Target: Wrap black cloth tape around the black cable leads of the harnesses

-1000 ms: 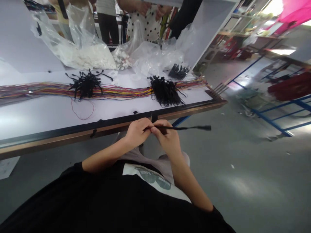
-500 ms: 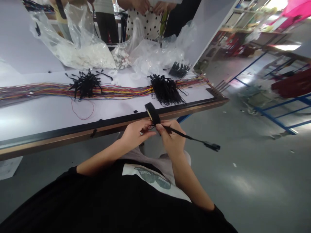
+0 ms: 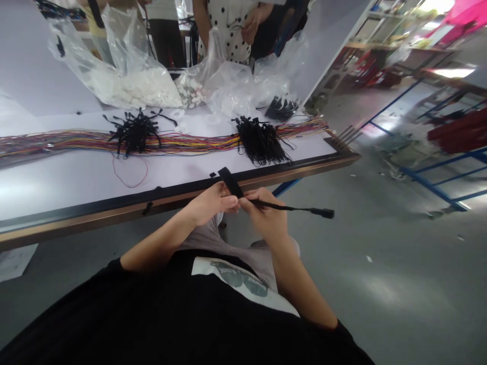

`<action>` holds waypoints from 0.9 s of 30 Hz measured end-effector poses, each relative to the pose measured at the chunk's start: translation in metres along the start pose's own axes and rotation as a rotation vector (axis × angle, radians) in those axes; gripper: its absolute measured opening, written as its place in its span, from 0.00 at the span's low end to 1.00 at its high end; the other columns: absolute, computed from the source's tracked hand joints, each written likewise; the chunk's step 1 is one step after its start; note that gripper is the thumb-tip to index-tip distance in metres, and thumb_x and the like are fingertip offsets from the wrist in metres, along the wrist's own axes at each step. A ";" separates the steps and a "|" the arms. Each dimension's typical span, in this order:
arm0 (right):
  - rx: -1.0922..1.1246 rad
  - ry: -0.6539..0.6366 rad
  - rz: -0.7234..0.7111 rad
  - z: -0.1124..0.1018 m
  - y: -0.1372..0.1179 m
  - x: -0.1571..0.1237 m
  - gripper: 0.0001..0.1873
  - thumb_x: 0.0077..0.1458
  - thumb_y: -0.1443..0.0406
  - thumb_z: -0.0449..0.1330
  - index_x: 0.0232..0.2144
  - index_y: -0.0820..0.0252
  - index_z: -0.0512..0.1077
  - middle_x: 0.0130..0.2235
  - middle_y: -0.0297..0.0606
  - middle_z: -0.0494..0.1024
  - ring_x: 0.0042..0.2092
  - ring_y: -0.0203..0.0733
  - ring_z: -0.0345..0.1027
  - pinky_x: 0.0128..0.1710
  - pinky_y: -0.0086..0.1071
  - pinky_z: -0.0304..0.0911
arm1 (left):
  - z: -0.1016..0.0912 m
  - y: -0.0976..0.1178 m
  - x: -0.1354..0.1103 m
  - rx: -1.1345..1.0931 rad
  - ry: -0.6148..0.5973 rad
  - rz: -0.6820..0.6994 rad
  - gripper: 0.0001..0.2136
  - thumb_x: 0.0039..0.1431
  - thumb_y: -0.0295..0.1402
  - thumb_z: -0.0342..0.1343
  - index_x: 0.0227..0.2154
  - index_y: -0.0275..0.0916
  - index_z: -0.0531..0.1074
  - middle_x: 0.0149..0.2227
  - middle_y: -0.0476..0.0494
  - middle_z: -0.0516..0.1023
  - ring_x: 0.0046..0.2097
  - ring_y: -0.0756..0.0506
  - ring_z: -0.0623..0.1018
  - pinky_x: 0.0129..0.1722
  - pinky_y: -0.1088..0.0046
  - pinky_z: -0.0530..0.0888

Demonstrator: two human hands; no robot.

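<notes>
In front of my lap, at the table's front edge, my two hands meet. My left hand (image 3: 211, 204) is closed around the lower end of a roll of black tape (image 3: 230, 182), which tilts up to the left. Pinched in my right hand (image 3: 267, 217) is a thin black wrapped cable (image 3: 283, 207). Its free end sticks out to the right, tipped with a black connector (image 3: 323, 213). The spot where tape and cable meet is partly hidden by my fingers.
Long coloured wires (image 3: 198, 144) run along the table (image 3: 87, 175), with bunches of black connectors (image 3: 135, 133) and black cable ends (image 3: 262, 142) on them. Clear plastic bags (image 3: 133, 86) stand behind. Other people work beyond the opening. A blue metal frame (image 3: 437, 190) is at right.
The tape roll has turned and dropped slightly left, with my left fingers now closed around its base. The cable's connector end has swung up a little. Across the table, a person's hands have moved apart.
</notes>
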State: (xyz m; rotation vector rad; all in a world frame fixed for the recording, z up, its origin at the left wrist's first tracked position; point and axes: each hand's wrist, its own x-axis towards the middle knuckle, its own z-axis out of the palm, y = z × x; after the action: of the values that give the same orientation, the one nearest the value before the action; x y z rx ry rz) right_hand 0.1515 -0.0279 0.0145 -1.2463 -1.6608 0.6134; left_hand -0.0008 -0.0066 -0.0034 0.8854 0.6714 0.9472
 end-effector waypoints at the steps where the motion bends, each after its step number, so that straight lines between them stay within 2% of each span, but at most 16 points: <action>1: 0.006 -0.034 0.006 0.000 -0.001 0.000 0.09 0.45 0.62 0.62 0.18 0.56 0.67 0.24 0.30 0.74 0.27 0.35 0.66 0.29 0.31 0.62 | 0.001 0.000 0.002 0.012 0.012 0.003 0.21 0.35 0.39 0.68 0.32 0.36 0.70 0.30 0.46 0.75 0.30 0.50 0.75 0.30 0.72 0.73; 3: 0.022 -0.060 0.043 0.001 -0.002 0.000 0.09 0.45 0.62 0.62 0.18 0.57 0.67 0.22 0.30 0.74 0.26 0.35 0.66 0.27 0.30 0.61 | 0.004 0.000 0.004 0.073 0.035 0.002 0.19 0.38 0.42 0.64 0.30 0.35 0.69 0.27 0.47 0.74 0.28 0.50 0.74 0.27 0.74 0.71; 7: 0.135 -0.012 0.155 0.003 0.001 -0.004 0.11 0.47 0.60 0.60 0.18 0.58 0.66 0.20 0.30 0.72 0.24 0.35 0.65 0.25 0.30 0.61 | 0.011 0.002 0.001 0.197 0.119 0.064 0.17 0.44 0.45 0.58 0.29 0.35 0.67 0.23 0.49 0.70 0.25 0.51 0.72 0.25 0.75 0.67; 10: 0.272 -0.001 0.243 0.006 0.005 -0.005 0.14 0.46 0.58 0.61 0.17 0.58 0.65 0.18 0.30 0.70 0.22 0.34 0.64 0.23 0.29 0.61 | 0.014 0.000 -0.003 0.263 0.226 0.191 0.20 0.40 0.43 0.62 0.32 0.36 0.66 0.27 0.49 0.71 0.30 0.50 0.72 0.30 0.73 0.69; 14: 0.388 0.010 0.322 0.009 0.009 0.000 0.15 0.44 0.58 0.62 0.16 0.59 0.64 0.15 0.28 0.68 0.18 0.31 0.61 0.21 0.28 0.57 | 0.010 -0.009 -0.008 0.360 0.256 0.369 0.28 0.37 0.46 0.64 0.40 0.37 0.64 0.35 0.45 0.72 0.38 0.47 0.73 0.40 0.67 0.70; 16: 0.388 0.015 0.347 0.008 0.010 0.003 0.15 0.44 0.59 0.62 0.15 0.59 0.63 0.14 0.27 0.67 0.18 0.30 0.59 0.21 0.28 0.56 | 0.007 -0.011 -0.012 0.536 0.216 0.524 0.32 0.33 0.46 0.66 0.42 0.38 0.65 0.39 0.43 0.72 0.42 0.44 0.72 0.45 0.62 0.70; 19: 0.251 0.031 0.316 0.003 0.011 0.006 0.14 0.44 0.59 0.62 0.15 0.59 0.65 0.16 0.27 0.67 0.20 0.31 0.59 0.22 0.28 0.56 | 0.002 -0.008 -0.017 0.873 -0.017 0.678 0.35 0.25 0.46 0.69 0.42 0.40 0.68 0.44 0.40 0.71 0.48 0.39 0.69 0.49 0.57 0.68; 20: 0.196 0.031 0.288 0.001 0.010 0.007 0.13 0.44 0.60 0.62 0.16 0.59 0.66 0.17 0.27 0.67 0.21 0.32 0.60 0.24 0.28 0.56 | 0.000 -0.006 -0.018 0.934 -0.080 0.679 0.32 0.28 0.46 0.69 0.41 0.40 0.69 0.45 0.39 0.71 0.49 0.39 0.69 0.49 0.58 0.68; 21: 0.153 0.014 0.262 -0.001 0.010 0.008 0.12 0.44 0.60 0.62 0.16 0.59 0.67 0.18 0.28 0.68 0.23 0.33 0.61 0.26 0.29 0.57 | -0.001 -0.004 -0.018 0.957 -0.092 0.665 0.28 0.34 0.46 0.67 0.40 0.40 0.70 0.45 0.39 0.70 0.48 0.40 0.70 0.47 0.60 0.70; 24: 0.139 -0.093 0.187 -0.005 0.007 0.010 0.09 0.44 0.61 0.62 0.18 0.58 0.69 0.24 0.31 0.73 0.29 0.37 0.67 0.32 0.32 0.60 | -0.003 -0.003 -0.015 0.926 0.115 0.607 0.15 0.49 0.39 0.59 0.39 0.38 0.69 0.38 0.43 0.71 0.36 0.49 0.71 0.35 0.71 0.71; 25: 0.154 -0.123 0.159 -0.005 0.006 0.011 0.09 0.44 0.62 0.62 0.18 0.58 0.69 0.27 0.32 0.75 0.32 0.38 0.68 0.35 0.34 0.61 | -0.002 -0.003 -0.014 0.928 0.174 0.572 0.12 0.50 0.36 0.58 0.37 0.37 0.69 0.35 0.45 0.71 0.32 0.51 0.70 0.32 0.73 0.70; 27: 0.171 -0.133 0.102 -0.003 0.005 0.012 0.08 0.43 0.63 0.62 0.18 0.58 0.69 0.32 0.34 0.76 0.37 0.40 0.69 0.39 0.36 0.61 | -0.001 -0.003 -0.011 0.962 0.197 0.490 0.06 0.50 0.32 0.58 0.32 0.37 0.69 0.30 0.49 0.70 0.29 0.53 0.68 0.29 0.77 0.68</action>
State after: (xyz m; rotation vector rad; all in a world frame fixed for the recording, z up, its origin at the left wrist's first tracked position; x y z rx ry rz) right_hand 0.1562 -0.0152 0.0166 -1.1924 -1.6223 0.8987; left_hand -0.0047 -0.0169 -0.0054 1.8820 1.1433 1.1564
